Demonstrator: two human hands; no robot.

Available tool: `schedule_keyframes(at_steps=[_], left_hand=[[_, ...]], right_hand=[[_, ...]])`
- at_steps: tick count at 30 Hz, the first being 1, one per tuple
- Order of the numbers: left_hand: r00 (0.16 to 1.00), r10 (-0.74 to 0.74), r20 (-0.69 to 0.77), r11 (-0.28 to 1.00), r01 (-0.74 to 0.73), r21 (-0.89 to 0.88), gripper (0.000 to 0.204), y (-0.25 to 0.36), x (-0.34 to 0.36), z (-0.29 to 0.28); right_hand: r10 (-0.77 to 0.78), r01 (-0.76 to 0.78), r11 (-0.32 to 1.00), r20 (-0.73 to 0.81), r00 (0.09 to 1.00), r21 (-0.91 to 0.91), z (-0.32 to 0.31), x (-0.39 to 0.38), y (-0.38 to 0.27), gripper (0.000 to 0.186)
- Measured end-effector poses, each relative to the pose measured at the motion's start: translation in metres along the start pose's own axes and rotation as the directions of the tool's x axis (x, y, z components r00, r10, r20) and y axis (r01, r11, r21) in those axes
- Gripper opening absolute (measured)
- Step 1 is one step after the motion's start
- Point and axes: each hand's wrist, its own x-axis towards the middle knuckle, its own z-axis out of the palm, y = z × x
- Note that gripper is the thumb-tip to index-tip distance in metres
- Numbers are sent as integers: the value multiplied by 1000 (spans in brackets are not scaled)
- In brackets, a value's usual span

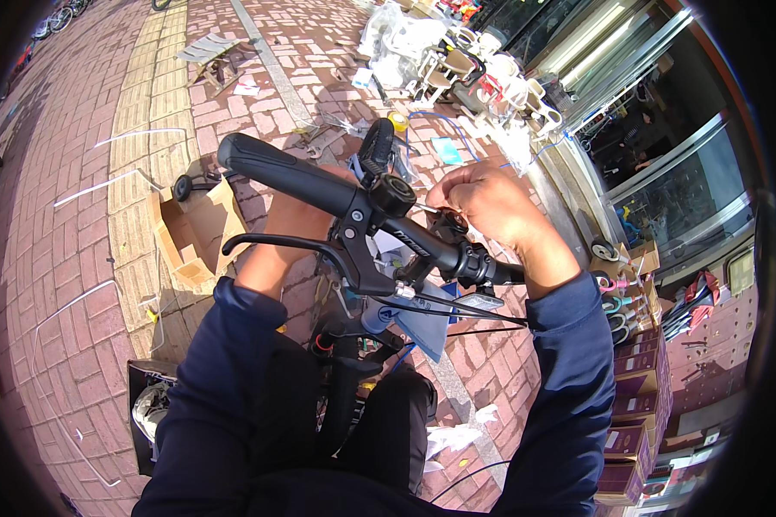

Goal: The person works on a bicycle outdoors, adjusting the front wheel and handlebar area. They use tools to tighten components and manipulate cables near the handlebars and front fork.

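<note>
A black bicycle handlebar [422, 241] crosses in front of me at a slant, its rubber grip [272, 168] at the upper left. Below the grip curves a black brake lever [293, 246], with cables running right from it. My left hand [306, 207] reaches behind the bar near the grip; its fingers are hidden there. Beyond the bar, my right hand [483, 202] is closed, fingers curled together beside a dark clamp [448, 226]. A thin shiny rod shows by its fingertips, but what it grips is unclear. A black tyre [377, 146] stands upright past the bar.
An open cardboard box [200, 237] lies on the brick paving at left. Child seats and clear plastic wrapping [392, 34] are piled at the far right, near a glass shopfront. Stacked purple boxes [634, 414] stand at right. A dark box [142, 422] sits at lower left.
</note>
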Motion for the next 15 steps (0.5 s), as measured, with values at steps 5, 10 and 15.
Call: schedule_keyframes(at_steps=[5, 10, 15], left_hand=[[998, -64, -29, 985, 58, -164, 12, 3, 0, 0], [971, -237, 39, 972, 236, 16, 11, -2, 10, 3], [967, -241, 77, 970, 242, 0, 13, -4, 11, -2]], right_hand=[[-15, 15, 1000, -6, 1000, -1, 1, 0, -1, 26], [-3, 3, 999, -1, 1000, -43, 2, 3, 1, 27], [44, -43, 996, 0, 999, -74, 2, 4, -2, 25]])
